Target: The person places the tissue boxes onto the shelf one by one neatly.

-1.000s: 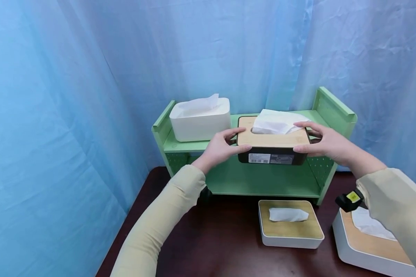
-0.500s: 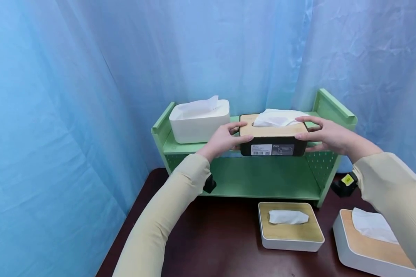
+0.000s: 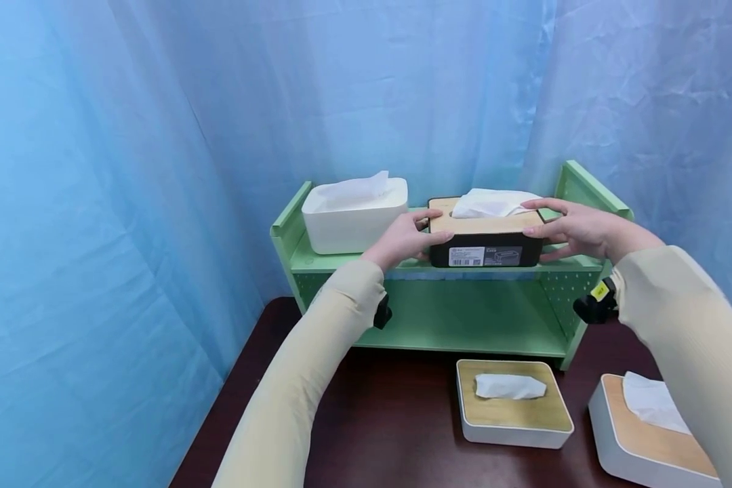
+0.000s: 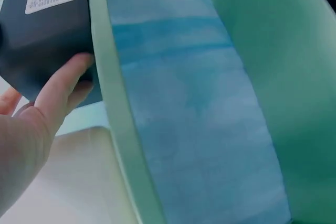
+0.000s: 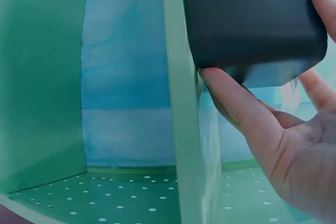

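Between both hands is a black tissue box (image 3: 494, 251) with a light wooden lid, a white tissue poking from its slot and labels on its front. My left hand (image 3: 405, 237) grips its left end, thumb at the front edge of the lid. The right hand (image 3: 592, 230) holds the opposite end, fingers spread over the lid, front and underside. The box is at the upper shelf of a green rack (image 3: 463, 312), right of a white tissue box (image 3: 356, 220). In the left wrist view, fingers (image 4: 63, 85) lie along the box's lower edge, close to the shelf's front edge.
On the dark table (image 3: 390, 420) before the rack lies a low white tissue box with a wooden lid (image 3: 512, 413). A larger wood-topped tissue box (image 3: 653, 440) stands at the right, partly behind the right sleeve. Blue curtains (image 3: 158, 169) hang behind and left.
Both hands have moved the black tissue box forward and slightly right, onto the level of the upper shelf. Its tilt toward the camera has lessened. The other boxes stay in place.
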Demonstrator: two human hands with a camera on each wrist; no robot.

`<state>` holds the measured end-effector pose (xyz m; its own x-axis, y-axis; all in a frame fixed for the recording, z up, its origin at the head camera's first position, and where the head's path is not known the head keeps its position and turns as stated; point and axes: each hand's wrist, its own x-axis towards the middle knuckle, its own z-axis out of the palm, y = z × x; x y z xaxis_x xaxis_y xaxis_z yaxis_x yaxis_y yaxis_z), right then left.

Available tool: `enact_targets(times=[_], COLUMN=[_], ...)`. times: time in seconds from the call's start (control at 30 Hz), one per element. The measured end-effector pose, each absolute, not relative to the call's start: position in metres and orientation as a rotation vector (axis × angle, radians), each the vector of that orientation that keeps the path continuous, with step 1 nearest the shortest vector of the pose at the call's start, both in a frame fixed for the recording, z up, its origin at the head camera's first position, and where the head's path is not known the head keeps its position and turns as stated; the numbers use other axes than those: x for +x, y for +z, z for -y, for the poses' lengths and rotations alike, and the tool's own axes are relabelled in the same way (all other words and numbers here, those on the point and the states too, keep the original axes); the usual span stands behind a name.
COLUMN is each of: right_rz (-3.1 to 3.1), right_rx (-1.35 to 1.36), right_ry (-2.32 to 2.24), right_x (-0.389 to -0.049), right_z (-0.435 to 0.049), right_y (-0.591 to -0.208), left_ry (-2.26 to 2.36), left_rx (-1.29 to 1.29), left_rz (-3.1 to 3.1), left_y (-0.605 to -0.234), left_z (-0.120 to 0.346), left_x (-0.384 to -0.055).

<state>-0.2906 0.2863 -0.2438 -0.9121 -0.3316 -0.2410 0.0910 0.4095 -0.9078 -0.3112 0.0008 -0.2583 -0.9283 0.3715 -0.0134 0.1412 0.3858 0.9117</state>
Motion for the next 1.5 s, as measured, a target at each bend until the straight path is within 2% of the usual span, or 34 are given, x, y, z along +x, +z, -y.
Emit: enact_targets(times=[0.63,1.1,1.5], right_rz=[-2.416,-2.444,-2.662], right_rx=[-0.123,-0.100,-0.114], right_ry=[-1.500,-1.532,-1.503], right_x=[-0.301,-0.300,-0.298], right_z=[-0.287,-0.286,-0.272], right_y=[-0.242,-0.243,-0.249], left_ry=[1.572,1.496,1.479], left_rx=[0.476,0.378,0.441], left_rz=[-2.659,-2.863,-2.877], left_y=[-0.259,-0.265,-0.270], left_z=[-0.019,-0.036,-0.033], left_x=[-0.320,-0.320,-0.321])
